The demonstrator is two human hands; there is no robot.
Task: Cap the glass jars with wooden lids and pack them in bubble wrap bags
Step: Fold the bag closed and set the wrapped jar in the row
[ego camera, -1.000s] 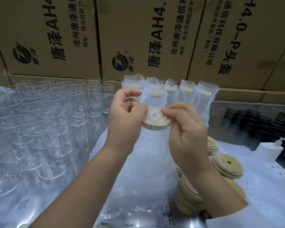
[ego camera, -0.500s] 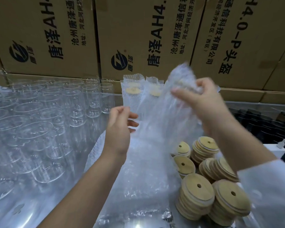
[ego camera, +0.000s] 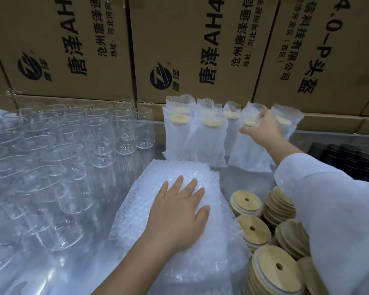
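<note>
L hand [ego camera: 179, 211]: flat, fingers straight, palm down on stack of bubble wrap bags [ego camera: 136, 209], centre front. R hand [ego camera: 262, 129]: reached to back, fingers curled round top of one bagged jar [ego camera: 248, 150], lid visible inside, toward right end of row of bagged jars [ego camera: 179, 137] upright in front of cardboard boxes [ego camera: 73, 50]. Uncapped glass jars [ego camera: 51, 158]: massed at left. Wooden lids [ego camera: 246, 202]: in stacks at right front, just beside bags, partly under R sleeve [ego camera: 328, 209]. Dark items far right: unclear.
</note>
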